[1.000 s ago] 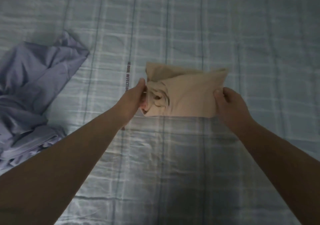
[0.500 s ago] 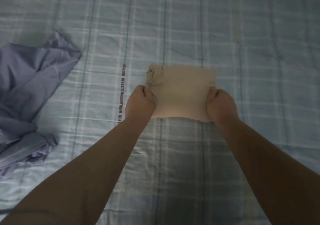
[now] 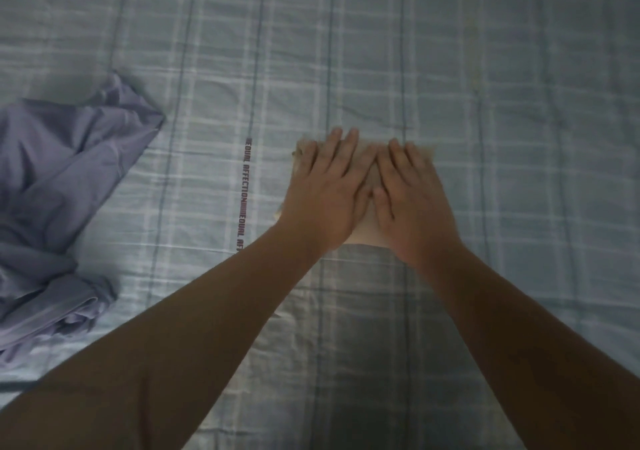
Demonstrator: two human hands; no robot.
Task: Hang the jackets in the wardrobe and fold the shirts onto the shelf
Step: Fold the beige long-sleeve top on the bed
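Note:
A small folded beige shirt point(image 3: 367, 233) lies on the bed in the middle of the view. Both my hands lie flat on top of it and cover most of it. My left hand point(image 3: 325, 193) presses its left half with straight fingers pointing away from me. My right hand point(image 3: 410, 200) presses the right half the same way, thumb beside the left hand. Only the shirt's edges and a strip between my wrists show. A crumpled lavender shirt point(image 3: 59, 186) lies at the left edge of the view, apart from both hands.
A pale blue checked bedsheet point(image 3: 502, 103) fills the whole view, with a printed line of dark lettering point(image 3: 245, 193) left of the beige shirt. No wardrobe or shelf is in view.
Both hands let go of the beige shirt's near corners and moved onto its top, fingers now flat. The shirt, lifted a second ago, lies flat on the bed.

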